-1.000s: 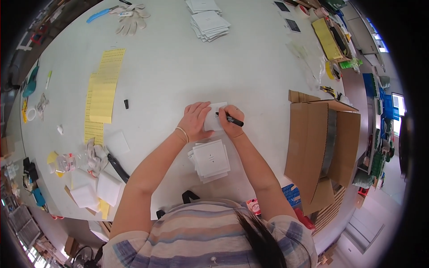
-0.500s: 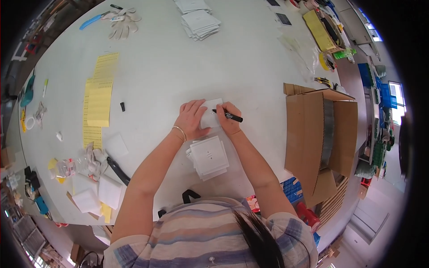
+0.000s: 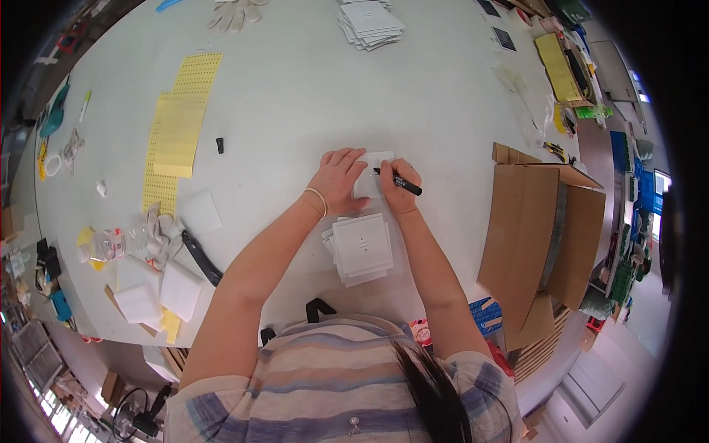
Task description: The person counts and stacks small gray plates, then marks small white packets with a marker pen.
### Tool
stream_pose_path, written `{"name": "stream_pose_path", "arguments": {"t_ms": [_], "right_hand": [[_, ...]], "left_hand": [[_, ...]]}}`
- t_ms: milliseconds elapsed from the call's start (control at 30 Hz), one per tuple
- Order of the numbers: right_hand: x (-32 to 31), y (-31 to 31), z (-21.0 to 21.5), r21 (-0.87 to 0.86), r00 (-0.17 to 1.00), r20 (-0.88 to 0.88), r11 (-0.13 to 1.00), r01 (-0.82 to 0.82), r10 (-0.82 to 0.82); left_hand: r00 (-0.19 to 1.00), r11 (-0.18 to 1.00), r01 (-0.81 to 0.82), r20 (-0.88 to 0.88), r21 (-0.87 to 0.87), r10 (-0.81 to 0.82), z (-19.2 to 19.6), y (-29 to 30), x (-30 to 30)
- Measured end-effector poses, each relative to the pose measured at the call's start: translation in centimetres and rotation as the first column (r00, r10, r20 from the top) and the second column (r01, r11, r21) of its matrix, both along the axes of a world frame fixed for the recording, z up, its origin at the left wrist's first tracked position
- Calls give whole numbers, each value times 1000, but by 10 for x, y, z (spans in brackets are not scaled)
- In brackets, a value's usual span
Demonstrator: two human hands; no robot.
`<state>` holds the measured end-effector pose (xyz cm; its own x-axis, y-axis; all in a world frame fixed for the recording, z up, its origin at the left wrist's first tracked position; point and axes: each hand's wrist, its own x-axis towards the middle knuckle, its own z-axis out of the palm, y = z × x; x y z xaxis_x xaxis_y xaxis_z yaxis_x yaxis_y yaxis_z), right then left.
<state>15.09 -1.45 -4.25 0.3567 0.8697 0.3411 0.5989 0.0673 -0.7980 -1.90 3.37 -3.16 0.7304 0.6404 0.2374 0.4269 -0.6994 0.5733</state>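
Note:
A white square card [image 3: 372, 189] lies flat on the table between my hands. My left hand [image 3: 340, 182] rests on the card's left side with its fingers spread, holding it against the table. In my right hand [image 3: 402, 186] is a black marker pen [image 3: 408, 185], gripped like a pen, its tip at the card's surface. Marks near the tip are too small to make out. Just below the card sits a loose stack of white cards [image 3: 362, 247] with small print on top. A black pen cap [image 3: 219, 145] stands apart on the left.
Another stack of white cards [image 3: 371, 23] is at the far side. Yellow perforated sheets [image 3: 177, 125], a plastic bottle [image 3: 111, 245], a black-handled tool [image 3: 199, 257] and white foam pieces [image 3: 181, 299] lie left. An opened cardboard box [image 3: 517, 236] stands at the right.
The whole view has shifted a little, so things on the table appear further right and mostly higher. Both hands stay on the card, with the marker still at it.

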Motion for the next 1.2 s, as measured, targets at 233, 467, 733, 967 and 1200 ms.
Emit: {"name": "stream_pose_path", "arguments": {"t_ms": [233,467,733,967,1200], "right_hand": [[0,-1,-3,-19,1000,-23,1000,7,-7],[5,-8,-9,20,995,-98,1000,23,-21],[5,-20,-7,-19,995,-94,999,-27,25],[1,-15,1,122,994,27,986,-111,108],[2,-19,-1,61,997,-23,996,-72,73]], "left_hand": [[1000,1000,-8,-3,-10,8,-1,-1,-1],[1000,1000,0,1,-3,0,-1,-2,1],[1000,1000,-13,-16,3,13,1,-1,0],[1000,1000,-19,-14,9,19,1,-2,0],[1000,1000,-17,-8,4,17,1,-2,0]]}}
